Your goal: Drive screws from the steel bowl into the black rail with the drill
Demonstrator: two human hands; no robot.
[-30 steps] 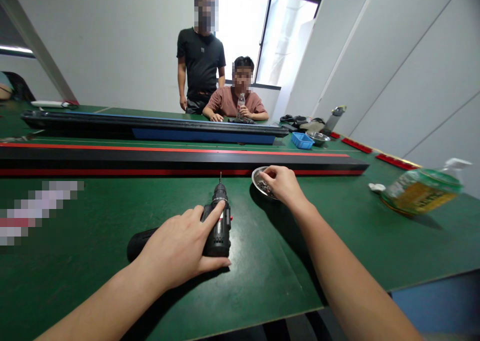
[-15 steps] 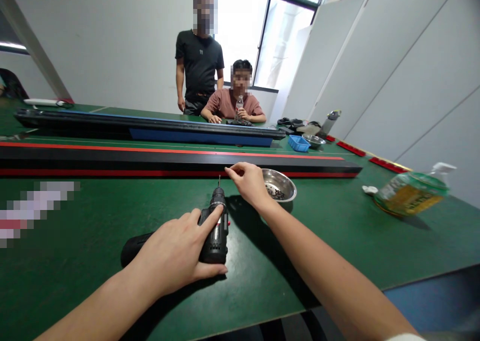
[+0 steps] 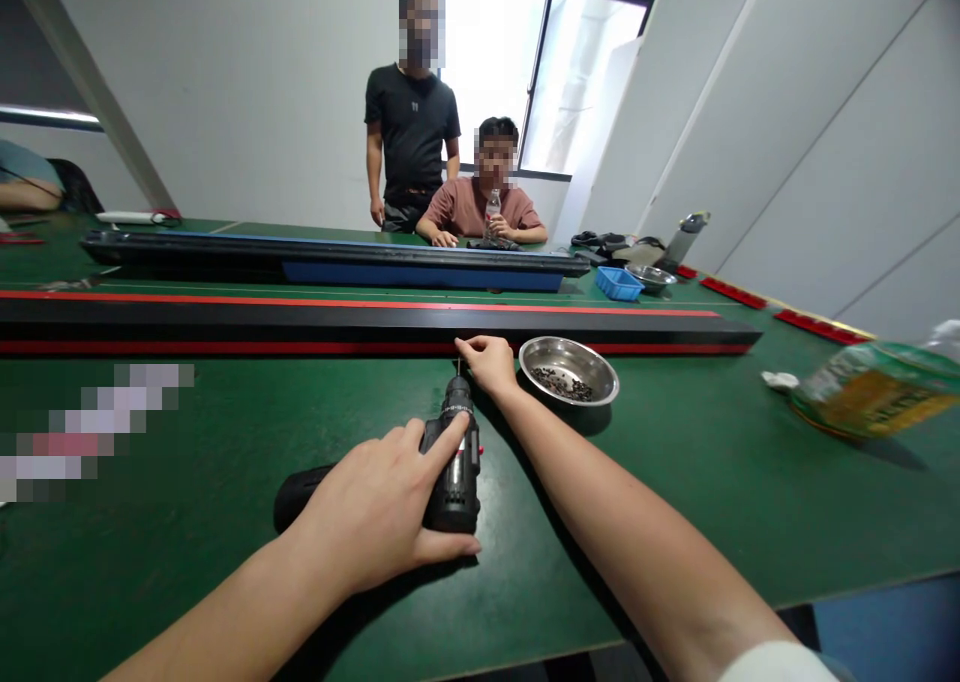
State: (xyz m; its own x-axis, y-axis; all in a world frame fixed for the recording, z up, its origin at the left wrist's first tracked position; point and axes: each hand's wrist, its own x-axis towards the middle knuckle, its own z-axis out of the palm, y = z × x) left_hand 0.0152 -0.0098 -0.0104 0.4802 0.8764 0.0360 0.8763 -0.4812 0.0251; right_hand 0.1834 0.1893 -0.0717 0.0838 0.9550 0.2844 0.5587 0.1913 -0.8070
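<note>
My left hand is wrapped over a black cordless drill lying on its side on the green table. Its thin bit points away from me, towards a long black bar with red stripes. At the tip of the bit, the fingers of my right hand are pinched together. Whatever they hold is too small to make out. Just right of that hand stands a steel bowl with many small dark screws in it.
A second long bar, black and blue, lies farther back. A blue basket and another metal bowl stand at the back right. A large plastic jug lies at the right. Two people are across the table, one seated with a bottle.
My right hand has moved left, away from the bowl, to the tip of the drill bit. My left hand stays on the drill. The view has shifted slightly.
</note>
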